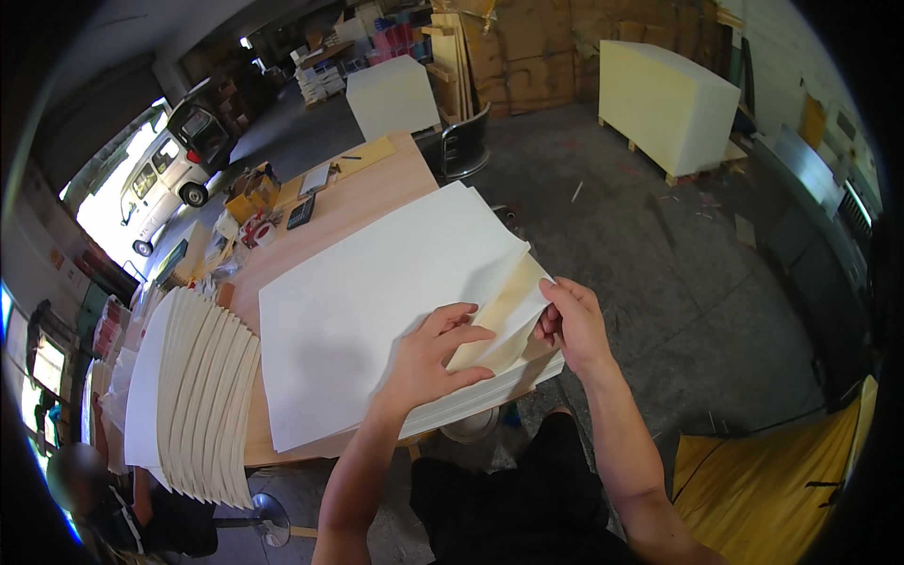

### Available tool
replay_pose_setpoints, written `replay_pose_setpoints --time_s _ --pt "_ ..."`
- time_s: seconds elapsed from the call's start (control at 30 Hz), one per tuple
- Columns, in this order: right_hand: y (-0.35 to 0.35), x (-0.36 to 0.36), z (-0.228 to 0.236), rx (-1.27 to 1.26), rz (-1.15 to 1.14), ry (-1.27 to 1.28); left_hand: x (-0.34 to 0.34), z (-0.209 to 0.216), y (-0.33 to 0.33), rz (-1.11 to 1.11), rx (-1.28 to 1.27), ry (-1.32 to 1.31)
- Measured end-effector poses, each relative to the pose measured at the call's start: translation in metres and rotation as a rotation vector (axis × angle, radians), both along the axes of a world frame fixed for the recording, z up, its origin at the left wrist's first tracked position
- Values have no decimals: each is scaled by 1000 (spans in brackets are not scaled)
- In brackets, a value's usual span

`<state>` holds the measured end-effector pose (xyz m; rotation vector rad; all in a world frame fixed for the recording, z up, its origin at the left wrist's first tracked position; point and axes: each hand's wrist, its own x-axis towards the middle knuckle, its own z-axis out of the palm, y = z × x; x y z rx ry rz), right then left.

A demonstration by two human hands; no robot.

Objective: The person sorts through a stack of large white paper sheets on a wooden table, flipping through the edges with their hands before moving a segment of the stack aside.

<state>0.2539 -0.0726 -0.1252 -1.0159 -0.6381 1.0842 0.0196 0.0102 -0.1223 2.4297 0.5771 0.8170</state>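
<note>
A stack of large white paper sheets (367,282) lies on the wooden table in front of me. My right hand (572,320) pinches the lifted right edge of the top sheets between thumb and fingers. The raised corner curls back and shows a cream underside (504,297). My left hand (435,353) rests on the stack beside the fold, its fingers spread and holding nothing. Shadows of my arm and hand fall across the white surface.
Fanned bundles of paper (202,395) stand at the table's left end, near another person (141,508). A calculator (301,213), tape and a box lie on the wooden table (363,184). Wrapped pallets (664,108) stand beyond; a yellow sheet (767,480) lies at lower right.
</note>
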Motion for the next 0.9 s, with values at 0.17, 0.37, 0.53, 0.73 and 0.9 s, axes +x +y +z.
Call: replay_pose_setpoints --time_s 0.17,0.37,0.53,0.73,0.9 --pt "-4 8 0 -5 54 -101 -2 -2 3 -31 -44 -21" --pt "0 8 -18 -28 -126 -592 4 4 -4 33 -18 -39" --pt "3 3 4 11 57 -7 -1 1 -1 -24 38 7" --pt "3 7 1 21 91 21 1 2 -2 8 2 24" --pt "0 7 -2 15 26 -204 -1 2 -1 6 -33 -29"
